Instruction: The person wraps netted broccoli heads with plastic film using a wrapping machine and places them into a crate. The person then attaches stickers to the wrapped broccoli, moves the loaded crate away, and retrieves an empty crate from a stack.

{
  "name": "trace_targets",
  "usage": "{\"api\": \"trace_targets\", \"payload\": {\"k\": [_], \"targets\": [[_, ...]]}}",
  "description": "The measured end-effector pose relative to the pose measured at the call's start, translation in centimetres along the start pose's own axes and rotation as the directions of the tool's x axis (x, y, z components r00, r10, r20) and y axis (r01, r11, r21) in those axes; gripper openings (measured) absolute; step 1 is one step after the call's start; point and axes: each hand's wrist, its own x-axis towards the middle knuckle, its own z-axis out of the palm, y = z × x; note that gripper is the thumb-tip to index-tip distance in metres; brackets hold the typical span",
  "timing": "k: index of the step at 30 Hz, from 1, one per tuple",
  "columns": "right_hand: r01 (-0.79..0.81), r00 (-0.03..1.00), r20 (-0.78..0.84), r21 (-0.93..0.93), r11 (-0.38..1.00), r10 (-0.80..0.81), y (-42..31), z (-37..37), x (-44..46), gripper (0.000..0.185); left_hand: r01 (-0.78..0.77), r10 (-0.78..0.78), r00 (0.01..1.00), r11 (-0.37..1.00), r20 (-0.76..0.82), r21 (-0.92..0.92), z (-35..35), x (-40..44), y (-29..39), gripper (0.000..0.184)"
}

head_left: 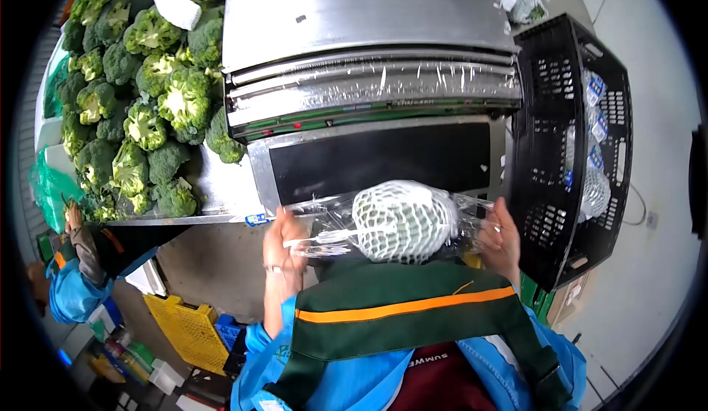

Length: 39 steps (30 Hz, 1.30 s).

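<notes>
A broccoli head in a white foam net (pixel 404 221) sits in front of my body, with clear plastic film (pixel 335 216) stretched out on both sides of it. My left hand (pixel 284 240) is closed on the film's left end, where loose white net strands trail close to the fingers. On the other side, my right hand (pixel 501 235) pinches the film's right end. Just beyond the wrapped head is the black plate (pixel 380 159) of a metal wrapping machine (pixel 369 13). A small blue label (pixel 257 220) shows beside my left hand.
Loose broccoli heads (pixel 147 127) are piled on the metal table to the left. A black crate (pixel 568 153) with wrapped pieces stands to the right. Net-covered pieces (pixel 527 4) lie at the back right. A co-worker (pixel 77 278) stands at far left, near a yellow crate (pixel 188 330).
</notes>
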Motion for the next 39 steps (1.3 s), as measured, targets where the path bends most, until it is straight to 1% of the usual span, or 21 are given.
{"api": "trace_targets", "payload": {"k": [2,3,4,5,7,8,12,16,18,19,21,22,23,24,25,27,31,34,35,36,39], "targets": [[0.037,0.99,-0.133,-0.134,0.99,-0.055,4.0,-5.5,2.6,0.024,0.034,-0.012,0.963,0.997,-0.269,0.076,-4.6,0.1,-1.2,0.035],[0.306,0.908,0.109,-0.831,0.464,-0.405,6.2,-6.6,4.5,0.02,0.0,0.148,0.965,0.823,-0.215,0.568,-7.2,1.1,-2.1,0.031],[0.312,0.767,0.501,-0.837,-0.45,-0.401,8.6,-6.4,5.7,0.018,-0.233,0.431,0.902,0.531,-0.022,0.815,-8.3,3.4,-4.8,0.029],[0.426,0.818,0.431,-0.899,-0.103,-0.38,10.4,-5.2,5.8,0.02,-0.214,0.468,0.852,-0.095,0.233,0.972,-7.1,4.3,-5.8,0.03],[0.446,0.895,0.412,-0.834,0.325,-0.173,12.8,-4.5,6.7,0.032,-0.468,0.17,0.824,-0.335,0.541,0.818,-7.8,7.2,-6.9,0.03],[0.407,0.9,0.436,-0.829,0.383,-0.013,13.1,-4.4,7.3,0.038,-0.555,0.083,0.784,-0.352,0.615,0.754,-6.5,6.7,-6.8,0.029],[0.031,0.96,0.159,-0.879,0.476,0.231,12.2,0.2,2.6,0.042,-0.78,-0.084,0.624,-0.024,0.777,0.625,0.8,2.0,-5.3,0.026],[0.066,0.752,0.541,-0.63,0.773,0.377,6.0,5.8,-2.9,0.043,-0.887,-0.117,0.355,0.27,0.928,0.374,7.5,-0.5,-6.5,0.025],[0.155,0.67,0.734,-0.284,0.946,0.111,4.2,5.0,-4.8,0.04,-0.9,-0.138,0.239,0.341,0.961,0.273,10.0,-1.2,-7.3,0.025],[0.219,0.664,0.731,-0.392,0.894,0.158,2.1,5.9,-6.1,0.052,-0.909,-0.144,0.175,0.355,0.974,0.216,11.2,-1.7,-7.4,0.026],[0.605,0.392,0.918,-0.303,0.736,0.055,-0.2,6.7,-7.6,0.076,-0.908,-0.177,0.086,0.39,0.98,0.15,13.5,-2.2,-8.0,0.027],[0.648,0.368,0.926,-0.317,0.693,0.079,-1.0,7.4,-7.8,0.08,-0.826,-0.296,0.185,0.469,0.937,0.311,14.7,-3.2,-8.1,0.03],[0.689,0.344,0.933,-0.326,0.648,0.104,-1.9,8.1,-8.1,0.084,-0.74,-0.327,0.167,0.582,0.93,0.337,15.7,-3.3,-9.6,0.032],[0.582,0.402,0.9,-0.395,0.711,0.171,-2.5,8.2,-8.0,0.084,-0.637,-0.355,0.147,0.68,0.923,0.363,16.6,-3.4,-11.8,0.033],[0.357,0.563,0.799,-0.467,0.809,0.213,-3.1,8.1,-7.7,0.078,-0.711,-0.3,0.306,0.56,0.904,0.426,17.6,-5.2,-14.3,0.034],[0.324,0.689,0.72,-0.408,0.854,0.082,-6.1,7.4,-7.7,0.062,-0.692,-0.335,0.327,0.551,0.883,0.466,19.4,-4.6,-17.3,0.027],[0.067,0.919,0.389,0.026,0.997,-0.072,-9.8,2.9,-6.8,0.064,-0.733,-0.401,0.587,0.107,0.704,0.672,22.8,-5.0,-25.0,0.021],[0.208,0.909,0.296,0.288,0.935,-0.294,-15.4,3.4,-7.8,0.081,-0.623,-0.581,0.469,0.316,0.665,0.716,26.0,-0.1,-32.4,0.024],[0.273,0.921,0.223,0.212,0.938,-0.319,-17.6,3.7,-8.1,0.08,-0.968,-0.541,0.227,-0.034,0.81,0.248,28.7,0.8,-33.6,0.027],[0.339,0.922,0.152,0.128,0.932,-0.356,-20.0,4.0,-8.5,0.078,-0.998,-0.574,0.055,-0.01,0.817,0.06,30.5,2.4,-34.5,0.036],[0.414,0.904,-0.065,-0.118,0.903,-0.423,-28.7,-0.8,-7.5,0.076,-0.857,-0.623,-0.091,-0.348,0.777,-0.38,37.9,6.5,-31.8,0.042]]}}
